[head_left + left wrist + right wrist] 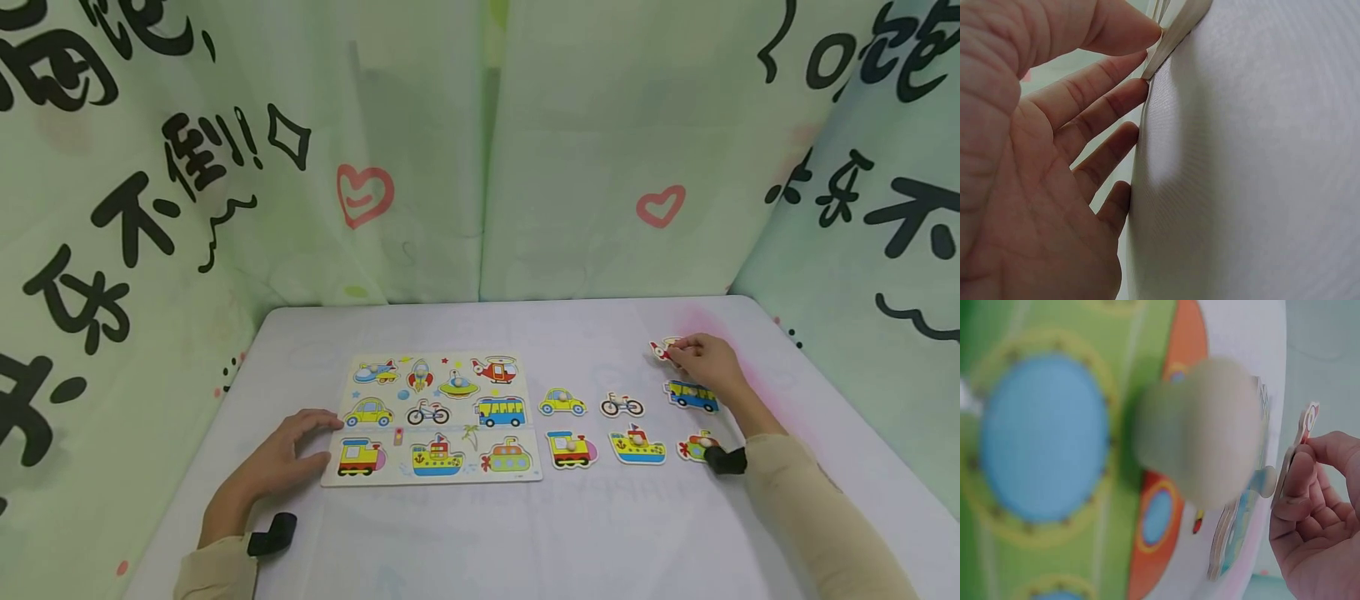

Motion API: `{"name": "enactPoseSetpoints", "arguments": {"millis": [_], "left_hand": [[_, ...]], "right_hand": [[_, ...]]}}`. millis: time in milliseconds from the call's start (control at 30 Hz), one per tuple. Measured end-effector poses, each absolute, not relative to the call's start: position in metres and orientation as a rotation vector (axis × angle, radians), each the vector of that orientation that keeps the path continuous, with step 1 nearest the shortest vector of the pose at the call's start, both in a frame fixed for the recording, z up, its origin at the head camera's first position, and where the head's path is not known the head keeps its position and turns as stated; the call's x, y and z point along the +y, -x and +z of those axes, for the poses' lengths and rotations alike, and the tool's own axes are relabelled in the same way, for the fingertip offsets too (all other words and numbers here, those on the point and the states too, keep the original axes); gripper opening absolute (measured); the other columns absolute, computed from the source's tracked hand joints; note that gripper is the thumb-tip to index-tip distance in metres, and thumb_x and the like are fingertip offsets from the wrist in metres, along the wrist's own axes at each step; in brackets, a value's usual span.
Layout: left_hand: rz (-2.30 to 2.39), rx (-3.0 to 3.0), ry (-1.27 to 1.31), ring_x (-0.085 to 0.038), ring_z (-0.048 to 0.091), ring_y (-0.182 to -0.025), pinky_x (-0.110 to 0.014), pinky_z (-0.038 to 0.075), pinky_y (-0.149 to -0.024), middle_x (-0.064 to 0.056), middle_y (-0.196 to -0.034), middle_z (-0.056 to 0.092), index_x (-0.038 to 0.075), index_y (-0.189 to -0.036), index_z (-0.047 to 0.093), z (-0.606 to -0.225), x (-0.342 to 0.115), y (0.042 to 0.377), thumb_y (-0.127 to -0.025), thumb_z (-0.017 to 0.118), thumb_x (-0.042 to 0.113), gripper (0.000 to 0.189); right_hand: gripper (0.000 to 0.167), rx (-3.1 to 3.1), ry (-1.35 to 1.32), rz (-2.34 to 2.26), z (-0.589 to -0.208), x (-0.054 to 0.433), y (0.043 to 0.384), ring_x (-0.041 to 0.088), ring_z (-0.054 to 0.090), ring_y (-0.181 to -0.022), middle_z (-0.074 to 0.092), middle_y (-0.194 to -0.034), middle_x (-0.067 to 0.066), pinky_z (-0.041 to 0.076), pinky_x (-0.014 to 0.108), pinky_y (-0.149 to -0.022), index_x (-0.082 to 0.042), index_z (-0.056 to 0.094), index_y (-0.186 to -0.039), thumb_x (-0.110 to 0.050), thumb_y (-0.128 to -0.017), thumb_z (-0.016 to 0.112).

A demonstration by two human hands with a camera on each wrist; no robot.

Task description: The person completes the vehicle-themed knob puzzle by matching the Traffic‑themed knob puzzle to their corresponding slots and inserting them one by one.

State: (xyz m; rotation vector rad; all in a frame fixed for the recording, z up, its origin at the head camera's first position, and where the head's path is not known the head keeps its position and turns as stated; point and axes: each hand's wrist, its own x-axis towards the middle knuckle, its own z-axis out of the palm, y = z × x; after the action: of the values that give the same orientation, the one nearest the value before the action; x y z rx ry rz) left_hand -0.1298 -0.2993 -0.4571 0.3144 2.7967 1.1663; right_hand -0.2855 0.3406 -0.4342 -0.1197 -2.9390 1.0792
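My right hand (708, 362) pinches the red helicopter piece (661, 350) at the back right of the table. In the right wrist view the piece (1307, 425) stands edge-on between thumb and fingers, partly covered by them. On the left lies the puzzle board (390, 481), printed with vehicles. My left hand (285, 458) rests at its left edge, fingers extended and touching the rim. Closer up, the left wrist view has the thumb (1125, 31) against the board's edge and the fingertips on the white cloth. Just below the right hand is the blue bus piece (692, 396).
Between board and right arm lie a yellow car piece (562, 402), a bicycle piece (622, 406), a train piece (572, 450) and a ship piece (637, 446). A submarine piece (696, 446) sits by the right wrist camera, its knob large in that view. Printed curtains (562, 167) enclose the table.
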Motion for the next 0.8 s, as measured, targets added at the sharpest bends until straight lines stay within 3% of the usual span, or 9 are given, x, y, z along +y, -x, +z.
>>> {"name": "enactPoseSetpoints", "arguments": {"millis": [400,800], "left_hand": [[1.18,2.802,-0.317,-0.045,0.04,-0.138,-0.069,0.032,-0.114,-0.018,-0.144,0.051,0.013,-0.127,0.064,-0.457,-0.299,0.13,-0.088,0.071,0.007,0.04],[1.167,2.796,-0.3,-0.045,0.039,-0.139,-0.069,0.031,-0.114,-0.018,-0.145,0.051,0.014,-0.128,0.063,-0.456,-0.298,0.129,-0.088,0.072,0.007,0.041]], "right_hand": [[0.043,-2.886,0.148,1.169,-0.433,0.338,0.277,0.02,0.058,-0.078,0.067,-0.09,0.009,0.049,0.023,-0.064,0.003,0.059,-0.12,-0.036,-0.103,0.059],[0.045,-2.833,0.025,1.231,-0.424,0.316,0.272,0.02,0.062,-0.08,0.07,-0.098,0.018,0.052,0.022,-0.066,0.003,0.06,-0.122,-0.038,-0.102,0.061]]}}
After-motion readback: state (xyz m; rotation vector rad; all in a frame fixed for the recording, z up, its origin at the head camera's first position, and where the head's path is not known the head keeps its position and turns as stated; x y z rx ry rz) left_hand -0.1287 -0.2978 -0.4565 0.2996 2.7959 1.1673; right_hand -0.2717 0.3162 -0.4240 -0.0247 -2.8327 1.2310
